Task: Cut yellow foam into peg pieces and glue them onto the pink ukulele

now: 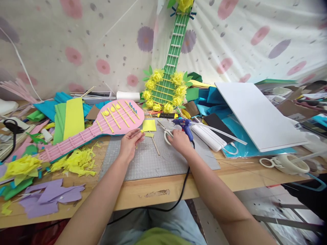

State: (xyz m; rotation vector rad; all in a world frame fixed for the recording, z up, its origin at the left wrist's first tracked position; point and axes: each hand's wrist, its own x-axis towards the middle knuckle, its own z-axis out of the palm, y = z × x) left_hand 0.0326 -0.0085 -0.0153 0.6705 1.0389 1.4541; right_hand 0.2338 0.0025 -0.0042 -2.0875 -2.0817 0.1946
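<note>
My left hand (130, 143) is over the grey cutting mat (143, 166), its fingertips pinching a small piece of yellow paper (142, 131). A yellow paper square (149, 125) and a thin wooden stick (155, 146) lie just right of that hand. My right hand (180, 142) has its fingers closed at the pale handles of a pair of scissors (166, 131), whose blades point away to the upper left. Right beside it is a blue glue gun (184, 126) with a clear glue stick in its back. The fingers' underside is hidden.
A pink paper guitar (120, 117) lies at left, near yellow scraps (79, 161) and purple scraps (52, 197). A green guitar with yellow flowers (167, 81) leans at the back. At right are a white power bank (208, 136), a white board (255, 115) and a cup (291, 165). A black cord (185, 187) hangs over the edge.
</note>
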